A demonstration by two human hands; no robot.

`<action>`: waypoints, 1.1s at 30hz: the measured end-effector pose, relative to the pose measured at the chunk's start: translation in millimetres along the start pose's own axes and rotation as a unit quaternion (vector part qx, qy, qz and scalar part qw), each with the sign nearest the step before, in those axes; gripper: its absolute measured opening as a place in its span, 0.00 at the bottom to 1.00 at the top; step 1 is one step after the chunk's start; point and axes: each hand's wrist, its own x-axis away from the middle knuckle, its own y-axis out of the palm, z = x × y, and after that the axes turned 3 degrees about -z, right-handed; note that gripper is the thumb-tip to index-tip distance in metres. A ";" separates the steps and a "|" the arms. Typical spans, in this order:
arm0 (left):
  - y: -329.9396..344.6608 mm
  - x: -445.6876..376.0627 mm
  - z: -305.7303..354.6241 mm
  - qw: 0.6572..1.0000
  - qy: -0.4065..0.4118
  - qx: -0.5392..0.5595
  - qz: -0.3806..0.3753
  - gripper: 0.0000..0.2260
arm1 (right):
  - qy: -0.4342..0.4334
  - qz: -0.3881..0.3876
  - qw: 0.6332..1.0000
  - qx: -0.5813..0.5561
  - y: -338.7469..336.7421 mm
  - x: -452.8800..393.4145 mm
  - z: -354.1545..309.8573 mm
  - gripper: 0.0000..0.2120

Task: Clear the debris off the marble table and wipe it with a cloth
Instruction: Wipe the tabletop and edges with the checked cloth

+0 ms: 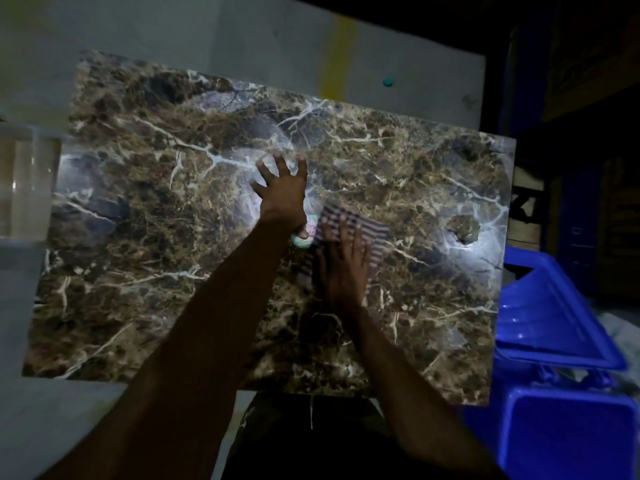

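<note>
Your left hand reaches with fingers spread wide, holding nothing. Its wrist passes right over a small pale bottle and could knock it across the marble desk. Your right hand lies flat, fingers straight, pressing the striped cloth, which sits mid-desk, just right of the bottle.

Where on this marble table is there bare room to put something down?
The table is bare left of the left hand, along the far edge, and right of the striped cloth toward the blue bin. The middle is crowded: both hands, cloth, and a small bottle.
</note>
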 end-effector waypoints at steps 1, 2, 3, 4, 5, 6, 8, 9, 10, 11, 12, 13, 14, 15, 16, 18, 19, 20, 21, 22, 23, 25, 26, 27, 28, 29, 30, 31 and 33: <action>0.7 -0.6 -0.7 1.000 0.003 0.000 0.004 0.61 | -0.008 0.007 1.000 -0.003 3.6 7.7 -14.6 0.26; 1.6 -1.1 -1.4 1.000 0.007 -0.002 0.009 0.59 | -0.016 0.012 1.000 -0.003 4.7 8.7 -23.5 0.26; 1.6 -0.8 -2.9 1.000 0.013 -0.006 0.015 0.59 | -0.028 0.008 1.000 0.000 3.6 4.6 -25.5 0.27; 1.3 0.1 -5.0 1.000 0.020 -0.012 0.021 0.60 | -0.045 -0.002 0.999 0.006 2.3 -2.1 -21.9 0.27; 0.6 1.4 -8.2 0.999 0.028 -0.018 0.021 0.62 | -0.065 -0.013 0.998 0.015 0.1 -8.7 -14.6 0.27; 0.6 2.4 -12.7 0.999 0.035 -0.021 0.018 0.65 | -0.079 -0.021 0.996 0.028 -1.5 -14.5 -5.3 0.28; 4.5 6.2 -24.8 0.998 0.059 -0.016 0.009 0.68 | -0.058 -0.019 0.997 0.049 -3.1 -16.3 11.3 0.28; 8.9 8.5 -32.7 0.997 0.078 -0.012 0.015 0.68 | -0.027 -0.008 0.998 0.056 -3.6 -12.3 17.0 0.27; 15.2 11.1 -41.3 0.995 0.098 -0.010 0.029 0.66 | 0.004 0.008 0.998 0.061 -3.9 -4.8 21.2 0.27; 23.5 14.7 -51.0 0.992 0.118 -0.006 0.050 0.61 | 0.031 0.019 0.997 0.064 -4.0 6.2 24.9 0.27; 34.6 18.9 -60.8 0.987 0.137 0.005 0.078 0.56 | 0.049 0.024 0.996 0.066 -3.8 21.2 27.5 0.27; 47.1 24.8 -69.7 0.981 0.156 0.019 0.111 0.49 | 0.059 0.024 0.996 0.069 -2.2 39.1 28.3 0.27; 61.7 31.8 -77.2 0.974 0.170 0.031 0.148 0.42 | 0.062 0.022 0.995 0.073 2.0 57.8 27.1 0.28; 77.1 40.0 -83.4 0.966 0.177 0.037 0.186 0.36 | 0.060 0.013 0.995 0.076 7.1 75.4 22.0 0.28; 93.3 49.2 -87.7 0.958 0.178 0.039 0.222 0.31 | 0.053 -0.001 0.995 0.079 13.1 89.5 13.6 0.28; 124.4 69.9 -91.7 0.942 0.160 0.045 0.292 0.26 | 0.016 -0.024 0.997 0.073 22.1 104.2 -9.5 0.27; 138.1 81.6 -92.1 0.936 0.144 0.043 0.317 0.25 | -0.012 -0.026 0.998 0.058 23.8 102.4 -20.4 0.27; 149.3 93.2 -92.3 0.935 0.129 0.039 0.329 0.24 | -0.040 -0.023 0.998 0.040 25.2 94.1 -28.4 0.27; 158.3 104.0 -93.2 0.937 0.119 0.036 0.325 0.24 | -0.067 -0.021 0.997 0.027 24.3 80.8 -33.9 0.27; 165.9 114.1 -94.5 0.941 0.113 0.040 0.316 0.24 | -0.086 -0.020 0.996 0.021 22.5 64.0 -36.9 0.27; 171.7 122.9 -95.6 0.943 0.110 0.046 0.310 0.24 | -0.096 -0.021 0.995 0.021 20.1 44.6 -36.9 0.27; 182.7 134.9 -97.5 0.943 0.105 0.038 0.315 0.24 | -0.091 -0.025 0.995 0.023 14.1 8.6 -27.3 0.27; 185.0 136.3 -98.6 0.942 0.101 0.033 0.318 0.24 | -0.076 -0.021 0.997 0.026 9.7 -6.7 -18.9 0.27; 187.1 137.0 -99.5 0.941 0.097 0.027 0.323 0.24 | -0.059 -0.009 0.998 0.034 6.7 -15.6 -8.6 0.27; 188.8 138.0 -99.0 0.940 0.091 0.024 0.329 0.25 | -0.045 0.007 0.998 0.044 3.9 -17.0 2.8 0.27; 189.3 138.1 -97.9 0.939 0.087 0.026 0.331 0.25 | -0.036 0.022 0.998 0.054 1.9 -13.2 15.3 0.27; 189.0 137.6 -97.5 0.939 0.086 0.032 0.332 0.25 | -0.029 0.034 0.997 0.061 1.6 -4.4 26.8 0.27; 189.3 137.6 -97.7 0.938 0.087 0.039 0.333 0.24 | -0.016 0.040 0.997 0.063 2.1 9.9 35.8 0.27; 191.4 137.4 -98.6 0.935 0.086 0.050 0.341 0.24 | 0.023 0.040 0.997 0.066 7.6 49.4 44.2 0.27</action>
